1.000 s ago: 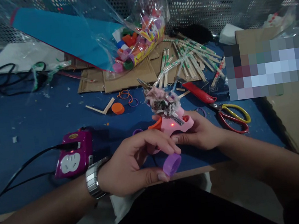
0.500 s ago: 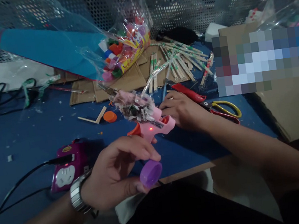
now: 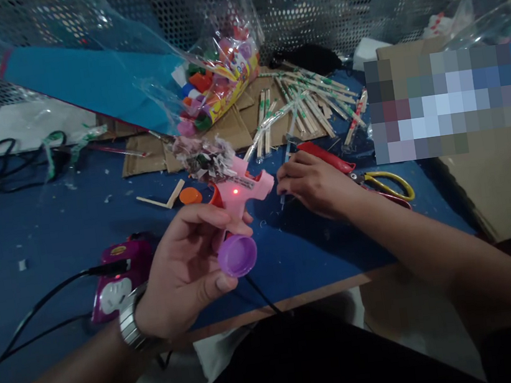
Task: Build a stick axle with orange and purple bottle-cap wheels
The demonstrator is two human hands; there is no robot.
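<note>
My left hand (image 3: 184, 260) is closed on a pink hot glue gun (image 3: 233, 204) with a glowing red light. Grey-white shreds and wrapping cover the gun's front part. The same hand pinches a purple bottle cap (image 3: 238, 256) between thumb and fingers, its hollow side towards me. My right hand (image 3: 313, 181) is on the table, fingers closed around a thin clear glue stick (image 3: 283, 199); one end sticks out below the fingers. Just beyond that hand lies a tool with a red handle (image 3: 328, 155). An orange cap (image 3: 190, 195) rests left of the glue gun.
Yellow-and-red-handled scissors or pliers (image 3: 389, 183) lie by my right forearm. Paired wooden sticks (image 3: 310, 106) are spread on cardboard behind. A plastic bag of colourful caps (image 3: 221, 76) stands at the back. A purple power socket (image 3: 123, 278) with black cables sits left; a cardboard box (image 3: 500, 190) stands right.
My left hand has lifted the glue gun and purple cap slightly away from me, to the left. My right hand has drawn a little nearer, and the clear stick's end now shows below it.
</note>
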